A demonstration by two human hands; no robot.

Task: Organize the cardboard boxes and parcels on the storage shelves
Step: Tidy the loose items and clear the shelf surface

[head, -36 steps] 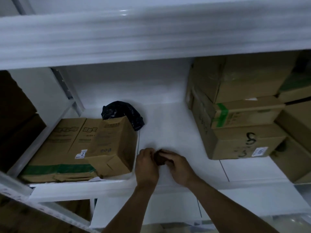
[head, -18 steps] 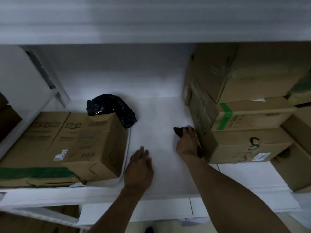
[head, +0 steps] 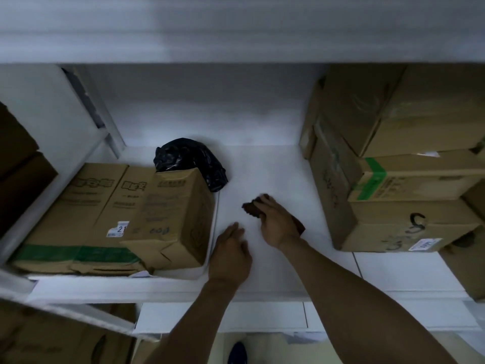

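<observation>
My right hand [head: 277, 223] presses a small dark brown cloth [head: 252, 208] flat on the white shelf [head: 262, 174], in the gap between two groups of boxes. My left hand [head: 231, 254] rests palm down on the shelf just left of it, fingers apart, holding nothing. On the left lie flattened cardboard boxes [head: 86, 206] with green tape, and a smaller tilted box [head: 178, 214] sits on them. A stack of cardboard boxes [head: 393, 179] stands on the right, the lowest marked with a black "S".
A crumpled black plastic bag [head: 191, 161] lies behind the tilted box. The upper shelf's front edge [head: 236, 27] hangs overhead. More boxes sit at far left [head: 18, 164], far right [head: 469, 261] and on the lower shelf [head: 60, 337]. A shoe [head: 237, 353] shows below.
My right hand has slid the cloth from beside the right stack back leftward toward the shelf's middle. My left hand has stayed flat near the front. One second ago both hands held the cloth together.
</observation>
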